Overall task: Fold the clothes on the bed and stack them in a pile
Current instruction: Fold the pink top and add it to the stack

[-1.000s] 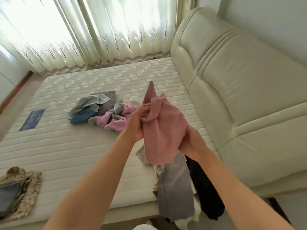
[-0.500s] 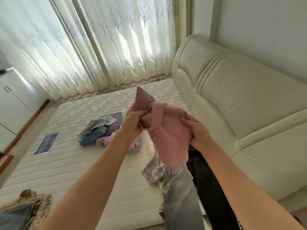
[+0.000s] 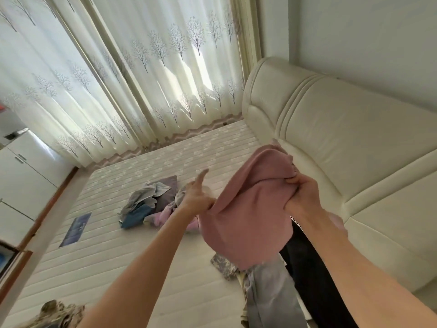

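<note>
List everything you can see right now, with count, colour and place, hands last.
pink garment: 1, dusty pink, held up in the air over the bed
loose clothes heap: 1, grey, blue, purple, light pink, mid-mattress
grey garment: 1, grey, near bed edge
black garment: 1, black, beside the grey one
patterned cloth: 1, grey print, under the pink garment
camouflage cloth: 1, tan-brown, bottom left
mattress: 1, white
headboard: 1, cream, right
curtains: white, tree print, behind the bed
left hand: pinches the pink garment's edge, forefinger extended
right hand: grips the pink garment
</note>
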